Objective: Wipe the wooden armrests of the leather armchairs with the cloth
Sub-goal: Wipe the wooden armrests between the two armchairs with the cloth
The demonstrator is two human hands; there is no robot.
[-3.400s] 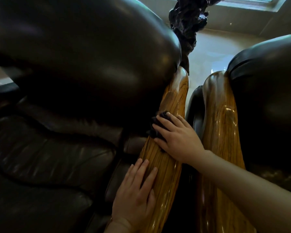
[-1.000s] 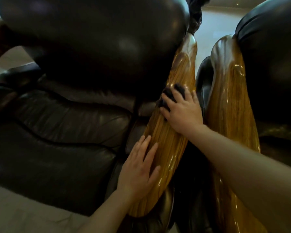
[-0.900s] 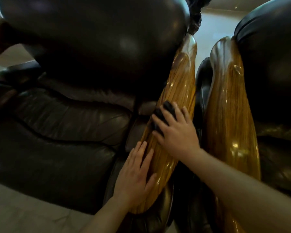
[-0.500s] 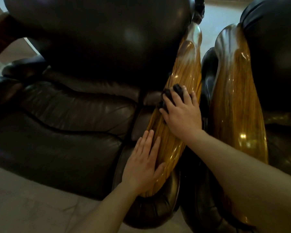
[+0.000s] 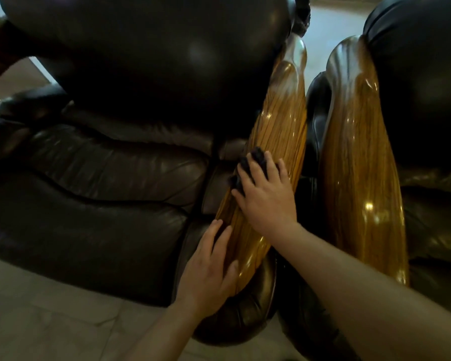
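Note:
Two glossy wooden armrests run side by side between two dark leather armchairs. My right hand [image 5: 267, 198] presses a small dark cloth [image 5: 253, 162] flat against the middle of the left armrest [image 5: 281, 131], fingers spread over it; most of the cloth is hidden under the hand. My left hand [image 5: 208, 269] rests flat on the lower front end of the same armrest, fingers straight. The right armrest [image 5: 359, 157] belongs to the second armchair [image 5: 422, 74] and is untouched.
The left armchair's seat cushion [image 5: 102, 194] and bulging backrest [image 5: 146, 53] fill the left of the view. Pale tiled floor [image 5: 50, 316] lies below and shows again beyond the chairs. A narrow dark gap separates the two armrests.
My right hand has slid the cloth down the left armrest toward me, after going up it half a second before. The left hand has stayed on the armrest's front end.

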